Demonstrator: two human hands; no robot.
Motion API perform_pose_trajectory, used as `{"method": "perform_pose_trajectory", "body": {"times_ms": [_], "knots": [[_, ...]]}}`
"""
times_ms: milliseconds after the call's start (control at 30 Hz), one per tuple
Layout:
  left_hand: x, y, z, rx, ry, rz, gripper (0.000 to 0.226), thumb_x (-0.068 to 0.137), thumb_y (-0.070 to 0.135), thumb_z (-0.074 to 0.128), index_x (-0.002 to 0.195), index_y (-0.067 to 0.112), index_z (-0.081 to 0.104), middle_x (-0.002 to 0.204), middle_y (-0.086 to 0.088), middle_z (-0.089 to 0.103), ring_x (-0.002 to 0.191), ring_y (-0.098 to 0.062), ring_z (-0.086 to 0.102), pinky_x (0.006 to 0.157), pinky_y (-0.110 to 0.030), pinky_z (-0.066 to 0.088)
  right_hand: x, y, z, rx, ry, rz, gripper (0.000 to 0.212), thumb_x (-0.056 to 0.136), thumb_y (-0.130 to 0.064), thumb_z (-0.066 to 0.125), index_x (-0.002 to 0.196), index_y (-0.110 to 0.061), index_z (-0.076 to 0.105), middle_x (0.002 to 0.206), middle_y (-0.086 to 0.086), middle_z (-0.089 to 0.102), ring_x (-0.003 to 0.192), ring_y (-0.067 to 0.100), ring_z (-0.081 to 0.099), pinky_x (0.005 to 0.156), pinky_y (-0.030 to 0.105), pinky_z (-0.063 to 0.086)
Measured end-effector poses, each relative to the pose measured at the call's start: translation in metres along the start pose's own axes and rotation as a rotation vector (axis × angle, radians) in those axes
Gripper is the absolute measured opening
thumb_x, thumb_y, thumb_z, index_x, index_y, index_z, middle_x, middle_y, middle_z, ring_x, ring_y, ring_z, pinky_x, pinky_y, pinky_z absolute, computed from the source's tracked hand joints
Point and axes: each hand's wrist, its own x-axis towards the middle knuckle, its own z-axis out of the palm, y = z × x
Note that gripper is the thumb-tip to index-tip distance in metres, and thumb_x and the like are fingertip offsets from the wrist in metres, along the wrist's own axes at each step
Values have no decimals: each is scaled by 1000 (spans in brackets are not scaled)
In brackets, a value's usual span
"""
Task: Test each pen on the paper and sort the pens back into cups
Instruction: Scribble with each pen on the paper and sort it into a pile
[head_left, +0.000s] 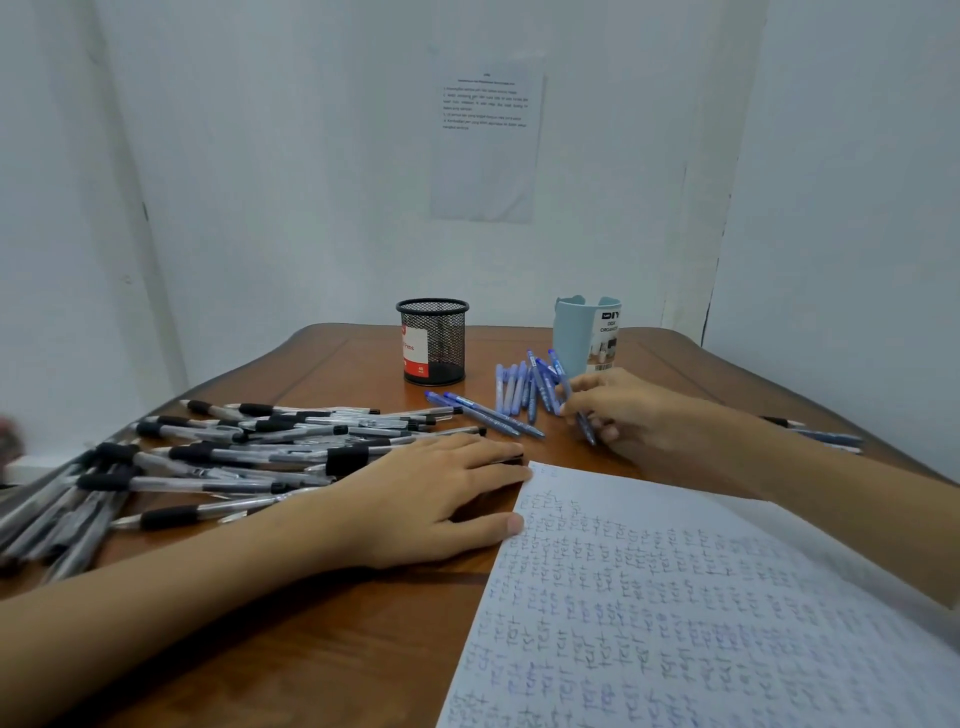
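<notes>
Blue pen (587, 428) is pinched in the grip of the right hand (628, 410), far right by the blue pile (511, 389) and light cup (576, 332), left hand (431, 493) flat beside the paper (701, 597), so testing it there seems next.

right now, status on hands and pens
Left hand flat on table by black pens. Right hand grips blue pen near blue cup. Mesh cup unobstructed.

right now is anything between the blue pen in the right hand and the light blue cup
Nothing visible does. The right hand grips the blue pen just in front of the light blue cup. The loose blue pens lie flat on the table to the hand's left, lower than the cup's rim.
</notes>
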Motion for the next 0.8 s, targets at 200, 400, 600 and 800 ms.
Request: {"method": "perform_pose_trajectory", "body": {"times_ms": [200, 400, 600, 800], "knots": [[0, -1, 0, 0, 3, -2, 60, 92, 61, 23, 147, 37, 21, 154, 19, 13, 140, 1, 9, 108, -16, 0, 36, -10, -3, -301, 107, -116, 53, 90, -11, 59, 139, -14, 40, 109, 14, 57, 59, 9, 47, 51, 15, 42], [0, 0, -1, 0, 3, -1, 60, 92, 60, 23, 147, 36, 21, 155, 18, 13, 140, -1, 9, 108, -16, -1, 53, 0, 12, -420, 191, -231, 44, 87, -14, 63, 129, -9, 50, 95, 16, 66, 55, 9, 55, 40, 10, 42], [-2, -2, 0, -3, 13, 2, 61, 91, 62, 23, 147, 37, 21, 154, 20, 12, 140, 2, 8, 107, -14, -1, 34, 3, -12, -483, 245, -285, 34, 86, -23, 65, 118, -11, 58, 101, 7, 60, 84, 14, 52, 58, 15, 41], [-1, -3, 0, 4, 39, 15, 67, 84, 67, 18, 145, 41, 22, 152, 26, 12, 138, 7, 8, 106, -7, -4, -12, 15, -75, -658, 189, -205, 9, 83, -12, 68, 80, -20, 66, 73, -7, 63, 64, 7, 56, 48, 14, 44]]}}
